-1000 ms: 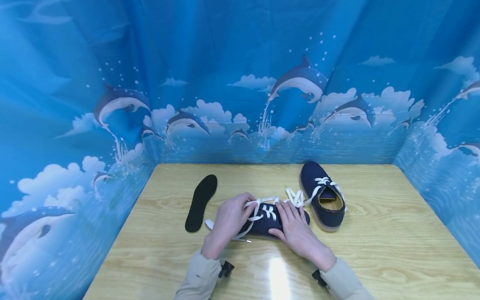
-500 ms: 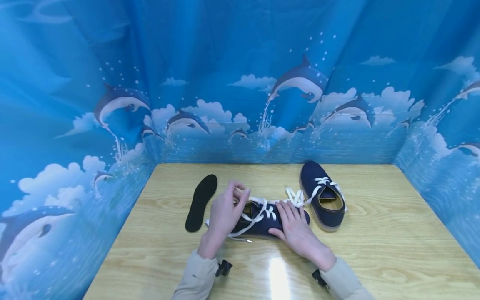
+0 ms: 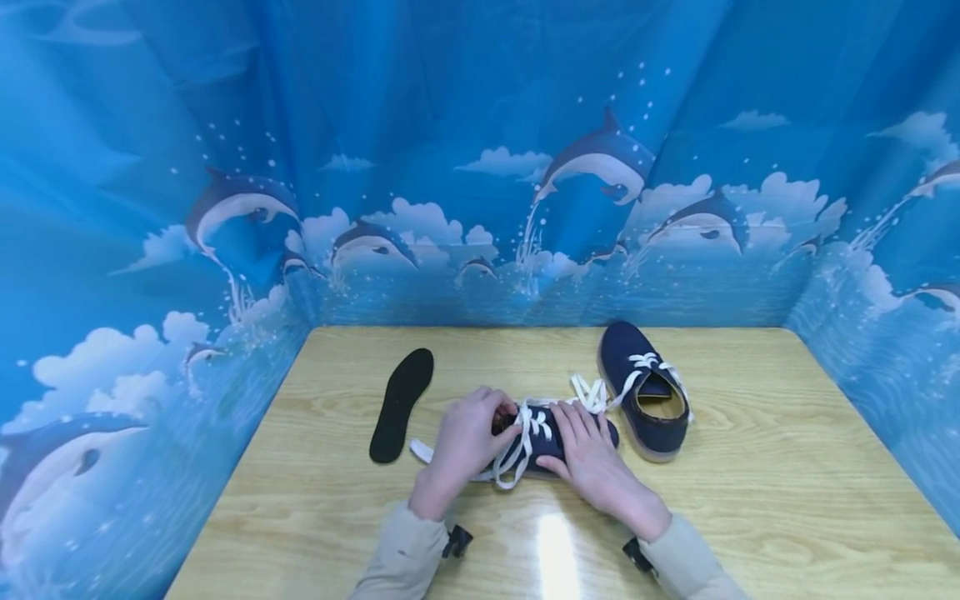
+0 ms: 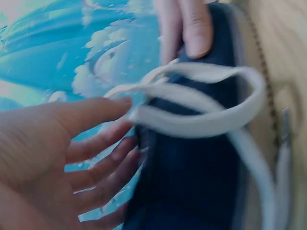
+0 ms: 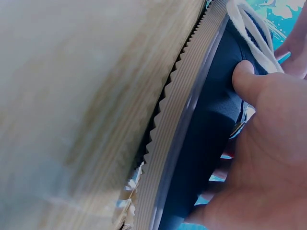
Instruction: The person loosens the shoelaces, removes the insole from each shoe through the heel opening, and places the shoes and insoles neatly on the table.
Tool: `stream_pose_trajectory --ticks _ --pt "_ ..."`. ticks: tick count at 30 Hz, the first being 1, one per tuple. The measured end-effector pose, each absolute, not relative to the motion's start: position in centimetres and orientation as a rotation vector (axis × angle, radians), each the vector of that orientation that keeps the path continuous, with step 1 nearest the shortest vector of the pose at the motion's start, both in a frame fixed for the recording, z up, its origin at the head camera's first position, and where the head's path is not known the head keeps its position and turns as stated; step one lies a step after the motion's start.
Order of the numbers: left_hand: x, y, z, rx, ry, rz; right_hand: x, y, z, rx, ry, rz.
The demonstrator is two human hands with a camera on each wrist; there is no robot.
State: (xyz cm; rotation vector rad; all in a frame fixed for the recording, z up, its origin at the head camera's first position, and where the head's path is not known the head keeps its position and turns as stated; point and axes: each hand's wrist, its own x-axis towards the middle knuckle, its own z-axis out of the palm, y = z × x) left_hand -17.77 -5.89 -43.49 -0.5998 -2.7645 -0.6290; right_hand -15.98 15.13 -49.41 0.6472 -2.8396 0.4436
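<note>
A navy lace-up shoe [image 3: 534, 448] lies lengthwise before me, its toe to the right. Between thumb and index finger, my left hand [image 3: 467, 433] pinches the white shoelace [image 4: 192, 125] above the shoe's opening. The lace hangs in a loop over the near side, and the other left fingers are spread beside the shoe in the left wrist view. My right hand [image 3: 596, 462] grips the shoe across its forefoot, thumb [image 5: 245, 79] on the near side and fingers over the top to the far side. The toe shows past the fingers.
A black insole [image 3: 402, 406] lies on the wooden table [image 3: 300, 500] to the left. Behind and right stands a second navy shoe [image 3: 630, 354] with white laces. Loose folded lace [image 3: 591, 394] lies between the shoes. A blue dolphin-print curtain [image 3: 450, 150] surrounds the table's back and sides.
My left hand has let the lace go, lifted away from the shoe, then come back down and pinched the lace again. A new loop now hangs on the near side. The right hand has stayed put.
</note>
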Motion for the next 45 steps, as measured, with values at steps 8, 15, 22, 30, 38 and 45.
stream_pose_trajectory --ticks 8,15,22,30,38,45 --pt "-17.9 -5.6 -43.8 -0.504 -2.558 -0.745 -16.0 15.0 -49.4 0.643 -2.851 0.450" --pt "-18.2 -7.1 -41.3 -0.509 -2.076 -1.071 -16.0 15.1 -49.3 0.652 -2.809 0.449" --pt "-18.4 -7.5 -41.8 -0.381 -2.366 -1.166 -15.9 15.1 -49.4 0.640 -2.842 0.472" --pt "-18.0 -6.4 -43.0 -0.560 -2.750 -0.751 -15.9 15.2 -49.6 0.638 -2.842 0.468" --pt "-17.9 -5.7 -43.9 -0.554 -2.697 -0.677 -16.0 15.2 -49.5 0.645 -2.846 0.463" --pt "-17.9 -6.5 -41.4 -0.645 -2.154 -1.131 -16.0 15.1 -49.3 0.642 -2.858 0.480"
